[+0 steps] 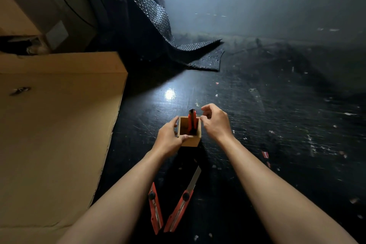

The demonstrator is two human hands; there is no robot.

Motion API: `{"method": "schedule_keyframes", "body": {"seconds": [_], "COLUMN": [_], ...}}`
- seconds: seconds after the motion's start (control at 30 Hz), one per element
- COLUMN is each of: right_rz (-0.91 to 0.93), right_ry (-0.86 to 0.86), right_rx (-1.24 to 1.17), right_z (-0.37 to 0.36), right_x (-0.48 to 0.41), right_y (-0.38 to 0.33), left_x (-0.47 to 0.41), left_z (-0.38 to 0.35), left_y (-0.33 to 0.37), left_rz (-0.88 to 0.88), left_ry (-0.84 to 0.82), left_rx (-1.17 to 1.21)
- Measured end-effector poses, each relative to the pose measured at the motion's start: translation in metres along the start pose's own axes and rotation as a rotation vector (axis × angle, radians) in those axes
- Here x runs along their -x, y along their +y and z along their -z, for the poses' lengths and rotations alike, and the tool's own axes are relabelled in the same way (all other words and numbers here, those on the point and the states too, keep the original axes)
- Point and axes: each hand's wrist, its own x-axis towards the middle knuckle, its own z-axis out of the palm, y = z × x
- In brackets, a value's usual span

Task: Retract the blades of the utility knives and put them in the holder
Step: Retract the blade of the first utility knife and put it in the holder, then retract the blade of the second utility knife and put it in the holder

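Observation:
A small square wooden holder (190,141) stands on the dark table. One red utility knife (192,120) stands upright inside it, its black end sticking out above the rim. My left hand (171,138) grips the holder's left side and front rim. My right hand (214,121) hovers just right of the knife, fingers curled and apart, holding nothing. Nearer me lie two more red knives between my forearms: one on the left (154,208) and one on the right (181,207) with a long bare blade (194,179) sticking out towards the holder.
A large cardboard box (55,134) fills the left side, close to the holder. A sheet of bubble wrap (198,53) lies at the back. Small paper scraps (265,154) dot the scratched black tabletop (277,115) on the right.

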Motion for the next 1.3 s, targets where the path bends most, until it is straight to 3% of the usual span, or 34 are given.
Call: {"method": "schedule_keyframes", "body": {"seconds": [0.3,0.47,0.7,0.83,0.97,1.13,1.3], "right_rz": [-0.05,-0.162,-0.362,-0.481,-0.601,-0.632,-0.598], "right_ry": [0.018,-0.078,-0.263,-0.346,-0.42,-0.312,-0.164], "right_rx": [0.047,0.079,0.153,0.117,-0.068,-0.195,-0.264], "right_z": [0.018,0.001,-0.03,-0.047,-0.063,-0.068,-0.056], "right_x": [0.056,0.109,0.173,0.205,0.225,0.237,0.236], "right_y": [0.005,0.014,0.036,0.047,0.052,0.052,0.048], "left_x": [0.062,0.101,0.129,0.137,0.143,0.146,0.149], "left_z": [-0.003,-0.013,-0.034,-0.048,-0.057,-0.06,-0.06], "left_y": [-0.003,-0.011,-0.045,-0.058,-0.064,-0.064,-0.054], "left_rz": [-0.116,-0.142,-0.003,0.052,0.113,0.23,0.218], "left_ry": [0.192,0.03,-0.229,-0.278,-0.303,-0.348,-0.298], "left_rx": [-0.148,-0.267,-0.299,-0.242,-0.179,-0.074,0.089]}}
